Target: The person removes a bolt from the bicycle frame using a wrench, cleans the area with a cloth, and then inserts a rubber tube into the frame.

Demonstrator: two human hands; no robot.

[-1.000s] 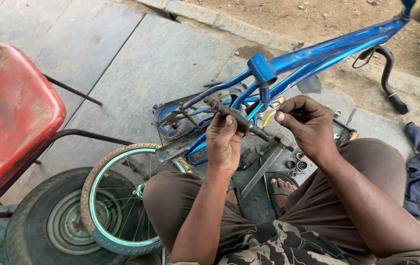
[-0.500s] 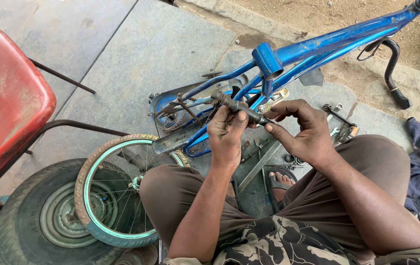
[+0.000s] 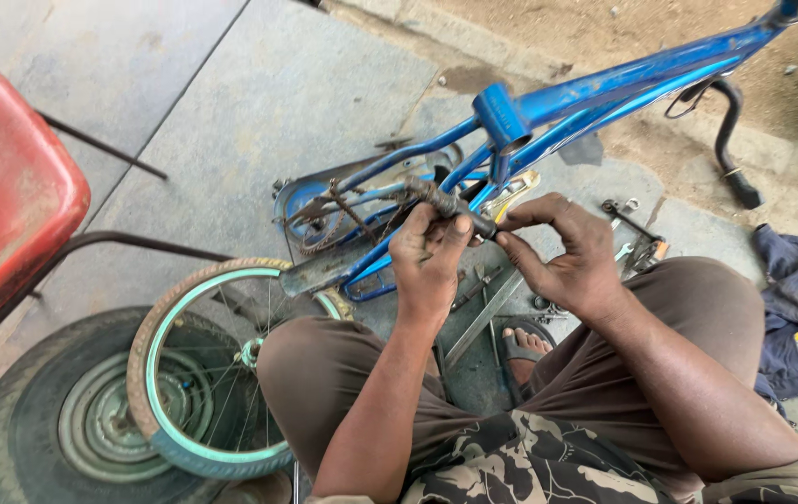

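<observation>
My left hand (image 3: 429, 264) grips a short dark greasy axle (image 3: 446, 201) near its middle. My right hand (image 3: 562, 257) pinches the axle's right end with thumb and fingertips. Both hands hover just above a small blue bicycle frame (image 3: 595, 98) lying on its side, close to its chain and sprocket (image 3: 320, 219). I sit with my knees drawn up, a sandalled foot (image 3: 520, 347) showing between my legs.
A bicycle wheel with a teal rim (image 3: 161, 373) leans on a dark car tyre (image 3: 26, 439) at lower left. A red seat (image 3: 2, 182) on a metal stand fills the left edge. Loose tools and small parts (image 3: 637, 243) lie by my right knee; a dark blue rag (image 3: 796, 308) lies at right.
My right hand has closed in on the axle's end and now pinches it. The left hand has kept its grip and shifted a little toward the frame.
</observation>
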